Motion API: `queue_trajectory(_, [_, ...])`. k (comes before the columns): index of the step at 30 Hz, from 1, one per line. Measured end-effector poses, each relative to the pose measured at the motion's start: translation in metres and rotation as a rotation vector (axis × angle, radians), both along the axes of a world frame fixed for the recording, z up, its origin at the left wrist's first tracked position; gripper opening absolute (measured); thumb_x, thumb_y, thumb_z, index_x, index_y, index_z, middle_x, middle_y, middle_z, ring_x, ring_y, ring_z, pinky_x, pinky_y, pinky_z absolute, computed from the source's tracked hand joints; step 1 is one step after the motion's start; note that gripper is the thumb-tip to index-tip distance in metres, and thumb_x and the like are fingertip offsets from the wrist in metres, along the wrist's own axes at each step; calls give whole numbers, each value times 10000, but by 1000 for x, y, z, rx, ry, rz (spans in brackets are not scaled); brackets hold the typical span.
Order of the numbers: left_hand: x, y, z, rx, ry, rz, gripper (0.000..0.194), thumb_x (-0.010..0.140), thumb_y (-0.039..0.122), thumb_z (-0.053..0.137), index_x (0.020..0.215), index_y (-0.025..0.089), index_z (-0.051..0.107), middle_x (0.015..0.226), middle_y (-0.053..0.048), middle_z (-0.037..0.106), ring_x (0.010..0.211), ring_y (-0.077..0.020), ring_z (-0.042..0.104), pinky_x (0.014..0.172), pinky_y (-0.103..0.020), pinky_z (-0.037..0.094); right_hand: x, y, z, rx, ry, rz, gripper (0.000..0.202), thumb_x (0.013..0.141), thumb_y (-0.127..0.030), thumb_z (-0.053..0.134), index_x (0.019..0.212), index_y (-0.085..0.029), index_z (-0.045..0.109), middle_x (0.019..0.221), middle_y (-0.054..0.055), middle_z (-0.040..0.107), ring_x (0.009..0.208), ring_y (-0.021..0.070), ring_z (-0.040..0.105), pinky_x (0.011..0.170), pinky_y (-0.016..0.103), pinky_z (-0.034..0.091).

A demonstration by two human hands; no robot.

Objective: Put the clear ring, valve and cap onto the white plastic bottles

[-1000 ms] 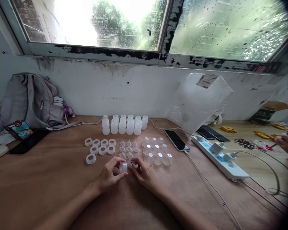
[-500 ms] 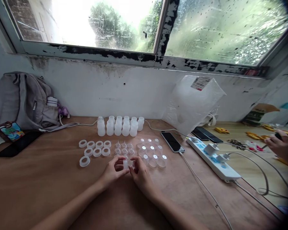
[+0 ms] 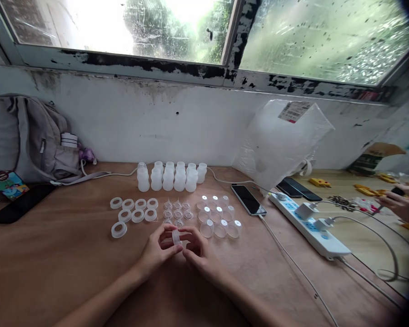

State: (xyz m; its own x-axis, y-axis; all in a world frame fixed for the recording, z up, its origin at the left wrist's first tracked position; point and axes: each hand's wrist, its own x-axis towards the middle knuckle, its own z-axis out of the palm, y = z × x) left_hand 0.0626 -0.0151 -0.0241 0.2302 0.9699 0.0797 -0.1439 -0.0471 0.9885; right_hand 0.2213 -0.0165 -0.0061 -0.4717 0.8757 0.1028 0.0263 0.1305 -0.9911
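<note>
My left hand (image 3: 156, 247) is closed on a translucent screw ring (image 3: 176, 237), held on edge just above the table. My right hand (image 3: 202, 254) has its fingers pinched at the ring's right side, round a clear piece that looks like a bottle nipple, mostly hidden by the fingers. Beyond my hands are small clear nipples (image 3: 177, 214) in rows. Several more screw rings (image 3: 119, 230) lie to the left. On the right, clear dome caps (image 3: 220, 229) stand in rows. Frosted white bottles (image 3: 179, 180) are grouped near the wall, one with a clear cap on top.
A phone (image 3: 248, 200) with a cable and a white power strip (image 3: 308, 225) lie to the right. Behind them leans a clear plastic bag (image 3: 279, 141). A grey backpack (image 3: 23, 136) sits at left. Another person's hand (image 3: 404, 206) holds a tool at far right.
The ring has turned and moved slightly left, and my right hand's fingers have come closer against it. The clear piece is now more hidden. The view has shifted slightly.
</note>
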Motion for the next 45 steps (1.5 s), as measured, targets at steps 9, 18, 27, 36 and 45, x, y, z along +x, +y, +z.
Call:
queue_trajectory(9, [0,-2,4,79,153,5,368,710,298,608,1034,178,482,1047,-71,582,940,-205,579,838,-350,473,-1,1,-2,6,36,-68,218,796,-290,486,999,-215,509,971,47,553,439,34,466,392,178,400])
queue_trajectory(18, [-1,-5,8,207,262,23,359,787,308,509,1123,201,441,1155,-88,531,1062,-213,500,921,-358,393,1,6,-2,68,79,-276,198,790,-322,500,942,-196,513,762,11,515,537,82,502,438,194,443])
queue_trajectory(27, [-2,-9,15,407,580,122,317,773,228,479,1089,230,501,1013,-54,558,910,-181,540,827,-326,432,-4,10,-10,-6,97,-165,232,756,-312,545,946,-180,527,785,22,569,588,106,545,500,229,484])
queue_trajectory(36, [2,-10,19,257,538,142,191,779,256,457,950,199,519,813,-20,610,675,-134,578,638,-240,470,-4,7,-6,152,-134,-157,224,770,-241,512,983,-187,557,806,29,615,654,131,567,569,249,475])
queue_trajectory(45, [3,-13,19,226,562,167,80,764,261,482,789,188,501,685,6,571,582,-120,543,550,-217,432,-6,6,-3,206,-197,-223,136,741,-204,509,852,-161,576,673,8,581,559,103,496,502,209,398])
